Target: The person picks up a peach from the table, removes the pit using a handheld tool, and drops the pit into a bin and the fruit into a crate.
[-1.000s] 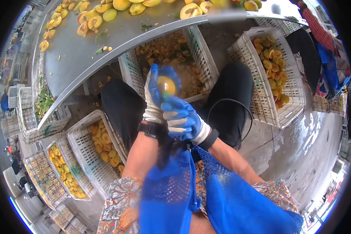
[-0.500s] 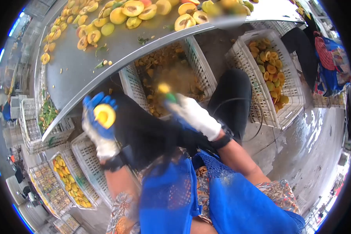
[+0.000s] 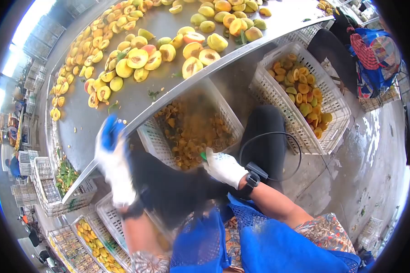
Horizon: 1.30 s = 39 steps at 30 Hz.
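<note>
My left hand point(image 3: 113, 161), in a white glove with blue fingers, is raised at the metal table's near edge, below the yellow peach halves point(image 3: 138, 59) heaped there. Motion smears its fingers, and I cannot see whether a peach half is in them. Over my lap, my right hand point(image 3: 225, 169), gloved in white, is closed around a small green-handled tool point(image 3: 203, 156); only a bit of green shows. Just beyond that hand, under the table, stands a white crate point(image 3: 223, 102) holding brownish peach scraps point(image 3: 191, 136).
To the right, another white crate point(image 3: 325, 54) contains peach halves. A black cable point(image 3: 300, 157) loops beside my knee. More crates point(image 3: 107, 216) stand at lower left, and leafy scraps point(image 3: 66, 177) lie by the table's left end. A person's blue clothing point(image 3: 380, 61) shows at upper right.
My left hand has turned over and moved up to the table edge; the peach half on it no longer shows. My right hand has lowered, and the yellow piece near the tool is out of sight.
</note>
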Motion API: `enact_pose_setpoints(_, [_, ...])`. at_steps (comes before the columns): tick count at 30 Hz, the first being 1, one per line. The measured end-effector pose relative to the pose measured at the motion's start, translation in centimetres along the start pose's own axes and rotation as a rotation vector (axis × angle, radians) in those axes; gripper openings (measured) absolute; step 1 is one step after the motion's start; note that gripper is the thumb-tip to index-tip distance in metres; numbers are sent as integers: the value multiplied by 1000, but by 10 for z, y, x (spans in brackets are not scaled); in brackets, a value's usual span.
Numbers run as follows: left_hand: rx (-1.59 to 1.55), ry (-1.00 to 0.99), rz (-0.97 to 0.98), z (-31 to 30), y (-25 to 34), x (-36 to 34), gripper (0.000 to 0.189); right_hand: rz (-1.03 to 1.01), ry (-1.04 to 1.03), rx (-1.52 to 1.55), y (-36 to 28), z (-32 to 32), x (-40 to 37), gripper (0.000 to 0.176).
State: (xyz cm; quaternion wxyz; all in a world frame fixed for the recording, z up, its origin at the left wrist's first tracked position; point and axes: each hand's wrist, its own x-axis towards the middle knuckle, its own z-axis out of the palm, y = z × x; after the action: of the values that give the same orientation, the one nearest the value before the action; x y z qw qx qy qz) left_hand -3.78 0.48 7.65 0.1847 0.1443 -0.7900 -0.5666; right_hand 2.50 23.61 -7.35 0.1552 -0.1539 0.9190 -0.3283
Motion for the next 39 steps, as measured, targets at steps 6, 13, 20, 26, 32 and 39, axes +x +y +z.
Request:
enact_pose_setpoints(6, [744, -395, 407, 167, 29, 70, 49, 192, -1, 490, -17, -51, -9, 38])
enact_pose_setpoints(13, [618, -469, 354, 213, 0, 91, 45, 215, 60, 678, -15, -57, -12, 29])
enact_pose_setpoints(20, [-106, -395, 73, 152, -13, 93, 30, 480, 51, 1193, -13, -89, -5, 29])
enact_pose_setpoints(26, [-815, -525, -290, 80, 11, 10, 39, 213, 171, 1372, -40, -118, 10, 39])
enact_pose_setpoints(32, [-859, -391, -366, 70, -37, -42, 43, 95, 342, 959, -75, -85, 29, 37])
enact_pose_setpoints(39, [-1200, -405, -628, 62, -59, -50, 53, -48, 207, 682, -91, -67, 18, 39])
